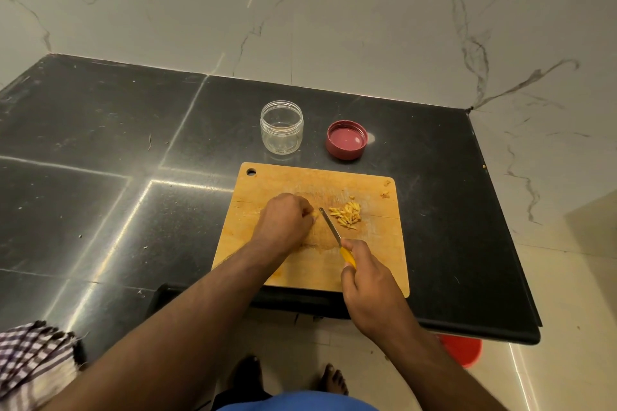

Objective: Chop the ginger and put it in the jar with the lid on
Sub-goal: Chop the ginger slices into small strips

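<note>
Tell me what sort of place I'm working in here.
Likely a home kitchen: a black stone countertop against marble-look wall tiles, with a wooden chopping board holding chopped ginger.

A black polished stone counter spreads beyond and to the left of the left hand, crossed by pale seams and streaks of reflected light. White marble walls with grey veins rise behind it and on the right. Below the right hand lies a cream tiled floor, with a red bucket under the counter's edge.
</note>
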`<state>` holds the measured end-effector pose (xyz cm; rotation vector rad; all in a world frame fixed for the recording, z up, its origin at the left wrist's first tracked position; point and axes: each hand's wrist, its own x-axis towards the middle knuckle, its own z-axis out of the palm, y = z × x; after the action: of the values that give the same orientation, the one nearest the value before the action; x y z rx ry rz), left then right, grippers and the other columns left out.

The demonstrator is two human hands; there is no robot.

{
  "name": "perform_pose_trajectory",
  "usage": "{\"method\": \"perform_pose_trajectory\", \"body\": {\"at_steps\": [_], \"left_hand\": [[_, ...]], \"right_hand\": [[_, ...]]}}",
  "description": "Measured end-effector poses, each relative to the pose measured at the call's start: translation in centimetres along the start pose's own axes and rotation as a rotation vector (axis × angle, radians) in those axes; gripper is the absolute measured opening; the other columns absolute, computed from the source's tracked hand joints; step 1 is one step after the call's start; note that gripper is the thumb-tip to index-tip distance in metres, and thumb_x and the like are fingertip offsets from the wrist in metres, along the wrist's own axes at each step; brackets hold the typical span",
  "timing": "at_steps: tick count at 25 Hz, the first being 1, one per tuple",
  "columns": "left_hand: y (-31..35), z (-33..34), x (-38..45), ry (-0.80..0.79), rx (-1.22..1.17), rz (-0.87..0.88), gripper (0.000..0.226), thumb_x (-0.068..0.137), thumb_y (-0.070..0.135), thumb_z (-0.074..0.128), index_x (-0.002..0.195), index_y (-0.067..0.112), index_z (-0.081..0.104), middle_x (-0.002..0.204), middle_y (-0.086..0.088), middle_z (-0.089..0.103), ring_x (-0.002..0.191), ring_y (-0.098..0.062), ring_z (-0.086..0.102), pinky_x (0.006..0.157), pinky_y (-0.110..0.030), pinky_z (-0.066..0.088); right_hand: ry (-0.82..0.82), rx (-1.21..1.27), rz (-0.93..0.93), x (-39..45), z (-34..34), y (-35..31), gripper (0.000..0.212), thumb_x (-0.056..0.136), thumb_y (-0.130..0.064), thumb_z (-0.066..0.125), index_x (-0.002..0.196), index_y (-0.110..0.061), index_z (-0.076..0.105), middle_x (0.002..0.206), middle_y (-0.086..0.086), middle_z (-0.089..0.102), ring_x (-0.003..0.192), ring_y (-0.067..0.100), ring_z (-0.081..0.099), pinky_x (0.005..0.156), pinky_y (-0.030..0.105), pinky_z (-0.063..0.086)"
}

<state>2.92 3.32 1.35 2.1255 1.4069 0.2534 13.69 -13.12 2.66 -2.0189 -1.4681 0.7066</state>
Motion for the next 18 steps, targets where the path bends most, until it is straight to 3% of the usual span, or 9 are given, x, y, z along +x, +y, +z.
{"method": "perform_pose_trajectory", "body": {"at_steps": [5, 14, 18], "left_hand": [[-0.1, 0.1, 0.2, -0.003, 0.001, 0.0, 0.022, 0.093, 0.023, 0.067, 0.112, 0.016, 0.076, 0.109, 0.0, 0.073, 0.096, -0.015, 0.064, 0.084, -0.032, 0.056], [-0.3, 0.3, 0.5, -0.002, -0.015, -0.017, 0.018, 0.09, 0.022, 0.068, 0.104, 0.017, 0.078, 0.103, 0.002, 0.075, 0.091, -0.014, 0.065, 0.084, -0.035, 0.057], [-0.5, 0.3, 0.4, 0.01, -0.044, -0.029, 0.021, 0.089, 0.024, 0.071, 0.107, 0.016, 0.077, 0.106, 0.001, 0.074, 0.096, -0.016, 0.065, 0.087, -0.037, 0.057]], "right_hand": [[0.007, -0.048, -0.035, 0.5, 0.4, -0.5, 0.036, 0.102, -0.017, 0.041, 0.136, -0.026, 0.04, 0.107, -0.009, 0.055, 0.09, 0.01, 0.057, 0.075, 0.027, 0.05], [-0.028, -0.148, -0.05, 0.9, 1.5, -0.6, 0.037, 0.099, -0.013, 0.038, 0.135, -0.024, 0.038, 0.106, 0.0, 0.059, 0.086, 0.015, 0.058, 0.073, 0.033, 0.052], [-0.027, -0.106, -0.02, -0.8, 1.2, -0.1, 0.036, 0.1, -0.013, 0.039, 0.134, -0.025, 0.04, 0.1, -0.006, 0.057, 0.083, 0.01, 0.057, 0.065, 0.02, 0.046]]}}
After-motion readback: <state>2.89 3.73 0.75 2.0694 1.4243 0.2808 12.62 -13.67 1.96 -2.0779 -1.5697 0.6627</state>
